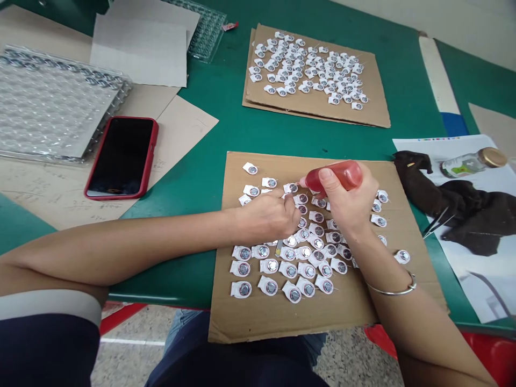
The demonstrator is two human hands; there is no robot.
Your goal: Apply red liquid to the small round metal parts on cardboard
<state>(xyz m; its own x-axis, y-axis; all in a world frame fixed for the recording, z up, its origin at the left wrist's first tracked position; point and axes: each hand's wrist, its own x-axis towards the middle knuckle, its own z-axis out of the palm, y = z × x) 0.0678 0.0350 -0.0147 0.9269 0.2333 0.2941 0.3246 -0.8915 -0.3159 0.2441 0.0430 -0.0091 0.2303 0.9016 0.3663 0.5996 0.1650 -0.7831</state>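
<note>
My right hand (357, 201) is wrapped round a red squeeze bottle (341, 177), tilted with its narrow tip pointing left. That tip is at a small white piece with a round metallic centre (291, 188). My left hand (274, 215) is closed just below this piece, its fingers pressed together; a thin tool with a yellowish end (278, 248) shows beneath it, though the grip on it is hidden. Many similar white pieces lie in rough rows on the cardboard sheet (250, 322) under both hands.
Behind is another cardboard stack (314, 110) bearing many white pieces. A red-cased phone (123, 156), clear plastic trays (48, 107) and grey card (141, 48) are at left. Dark cloth (475, 215), tweezers (439, 221) and a glass jar (463, 164) lie on white paper at right.
</note>
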